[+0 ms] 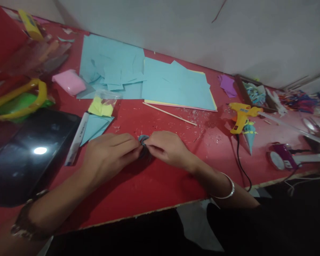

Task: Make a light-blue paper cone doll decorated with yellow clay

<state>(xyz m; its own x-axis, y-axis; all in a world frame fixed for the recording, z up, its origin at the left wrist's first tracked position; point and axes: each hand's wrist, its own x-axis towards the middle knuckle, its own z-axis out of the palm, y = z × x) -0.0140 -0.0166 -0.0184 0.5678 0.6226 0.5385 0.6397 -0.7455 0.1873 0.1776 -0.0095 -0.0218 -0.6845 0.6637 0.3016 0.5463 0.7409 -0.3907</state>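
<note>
Both hands meet over the red table [128,199] near its front edge. Between them is a small rolled piece of blue paper [143,138], its curled rim showing at the top and its lower part shaded and mostly covered by fingers. My left hand [110,153] pinches it from the left. From the other side, my right hand [168,147] is closed on it with thumb and fingertips. Close to my left hand lie cut blue paper pieces [94,128] and a white marker-like stick [77,137]. A thin wooden stick [170,113] lies beyond my right hand.
Blue sheets [176,83] and paper scraps [113,76] spread along the wall. At right are a yellow glue gun [240,115], a blue paper cone [249,138] and a purple device [282,156]. A black glossy panel [29,160] and yellow-handled scissors-like object [38,89] lie left.
</note>
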